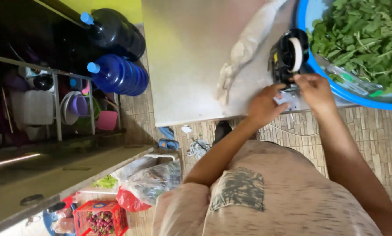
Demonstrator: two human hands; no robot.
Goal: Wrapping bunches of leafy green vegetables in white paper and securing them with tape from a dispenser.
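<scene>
Both hands work at the table (187,65) edge, at about two o'clock in the view. The left hand (266,105) is curled, fingertips pinching a small pale strip (285,99) lying at the foot of the tape dispenser (288,56). The right hand (316,89), just beside it at three o'clock, presses closed fingers on the dispenser's base; whether it grips anything I cannot tell. A blue basin (357,94) of greens (366,35) touches the dispenser's far side. At nine o'clock of the dispenser lies a pale cloth (244,48). Two blue bottles (117,74) lie at ten o'clock on the floor, a red basket (100,217) at seven.
</scene>
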